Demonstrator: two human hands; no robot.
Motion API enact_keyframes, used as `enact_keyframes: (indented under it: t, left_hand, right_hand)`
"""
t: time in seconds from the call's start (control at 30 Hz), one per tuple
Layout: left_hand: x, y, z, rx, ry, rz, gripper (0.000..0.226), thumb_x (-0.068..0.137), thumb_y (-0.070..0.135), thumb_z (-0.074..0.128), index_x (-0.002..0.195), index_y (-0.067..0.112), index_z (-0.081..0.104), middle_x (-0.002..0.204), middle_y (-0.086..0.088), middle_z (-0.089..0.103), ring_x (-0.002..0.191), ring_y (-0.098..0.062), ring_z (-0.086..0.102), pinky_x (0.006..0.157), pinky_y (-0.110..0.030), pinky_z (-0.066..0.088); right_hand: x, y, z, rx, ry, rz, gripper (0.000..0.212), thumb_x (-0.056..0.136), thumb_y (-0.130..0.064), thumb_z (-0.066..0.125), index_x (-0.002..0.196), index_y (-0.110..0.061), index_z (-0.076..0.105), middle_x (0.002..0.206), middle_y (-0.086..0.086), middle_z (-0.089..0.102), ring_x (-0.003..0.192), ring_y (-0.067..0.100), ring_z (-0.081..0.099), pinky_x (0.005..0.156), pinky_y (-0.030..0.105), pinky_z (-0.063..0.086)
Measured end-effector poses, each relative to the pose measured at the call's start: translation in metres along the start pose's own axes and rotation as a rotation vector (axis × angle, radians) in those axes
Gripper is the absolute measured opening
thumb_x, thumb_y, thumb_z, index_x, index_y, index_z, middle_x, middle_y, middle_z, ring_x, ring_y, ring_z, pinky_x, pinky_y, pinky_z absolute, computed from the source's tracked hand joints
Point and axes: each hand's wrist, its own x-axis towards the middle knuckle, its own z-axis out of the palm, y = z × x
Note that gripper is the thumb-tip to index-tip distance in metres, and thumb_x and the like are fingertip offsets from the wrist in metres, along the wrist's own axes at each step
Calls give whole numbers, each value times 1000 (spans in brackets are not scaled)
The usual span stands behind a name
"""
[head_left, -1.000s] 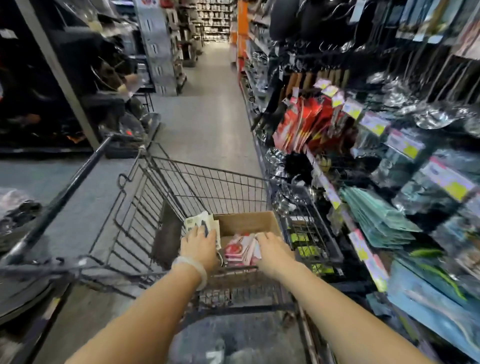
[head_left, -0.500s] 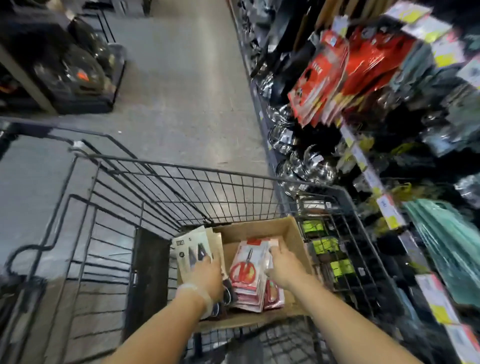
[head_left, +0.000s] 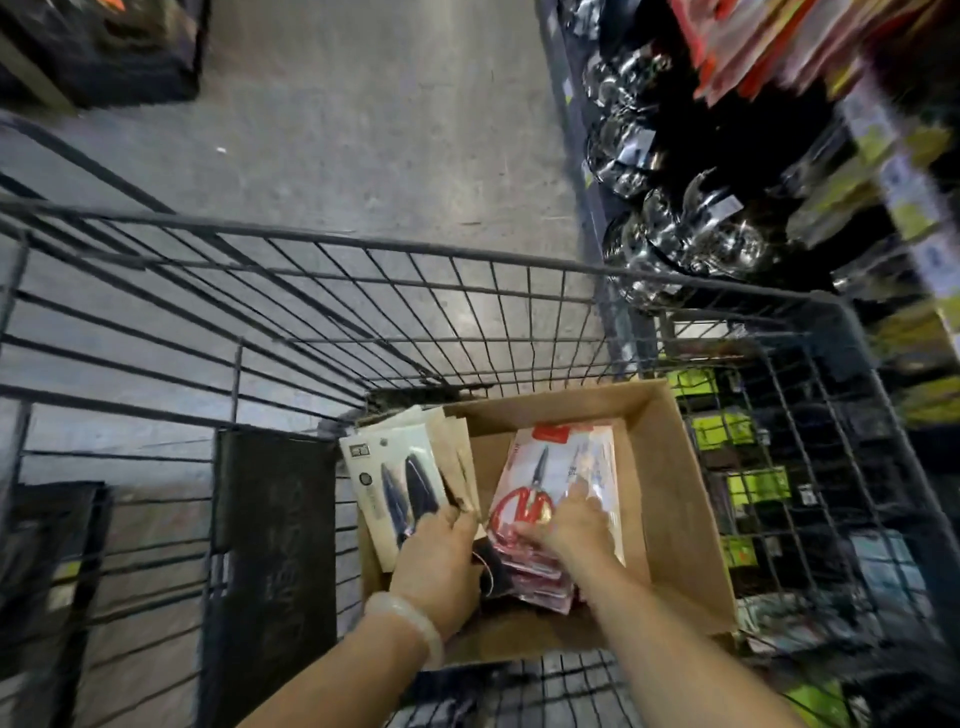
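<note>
fingers (head_left: 582, 501) of right hand (head_left: 569, 525) now flat atop red pack (head_left: 566, 452), left hand (head_left: 439, 564) still around beige packs (head_left: 379, 462)

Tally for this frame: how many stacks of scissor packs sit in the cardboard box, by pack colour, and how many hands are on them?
beige stack: 1
red stack: 1
Hands on the stacks: 2, the left hand and the right hand
Total: 2 stacks and 2 hands, all in the cardboard box.
</note>
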Motion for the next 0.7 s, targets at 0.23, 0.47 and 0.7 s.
enact_keyframes:
  t: [0.23, 0.47, 0.7]
  left_hand:
    - [-6, 15, -14, -110, -74, -84, 45, 91, 24, 53, 134, 21, 44, 135, 0, 47, 124, -19, 46, 107, -32, 39]
    - [-17, 49, -36, -1088, -185, -327, 32, 85, 21, 67, 112, 14, 51, 92, 5, 64, 80, -11, 65, 65, -22, 56]
    - [-8, 28, -44, -1340, 37, -491, 27, 86, 13, 65, 111, 12, 53, 94, -12, 71, 73, -22, 71, 53, -29, 55]
  right_hand:
    - [-10, 23, -31, 311, -85, 148, 58, 71, -10, 79, 121, -6, 50, 117, 9, 62, 109, 28, 60, 92, 33, 49]
    - [-59, 38, -56, 680, -325, -172, 64, 63, -18, 83, 120, -19, 53, 107, 2, 69, 97, 19, 67, 91, 42, 54]
    - [-41, 22, -47, 563, -185, -79, 45, 82, -47, 64, 112, -15, 56, 117, 4, 64, 106, 19, 61, 95, 33, 48]
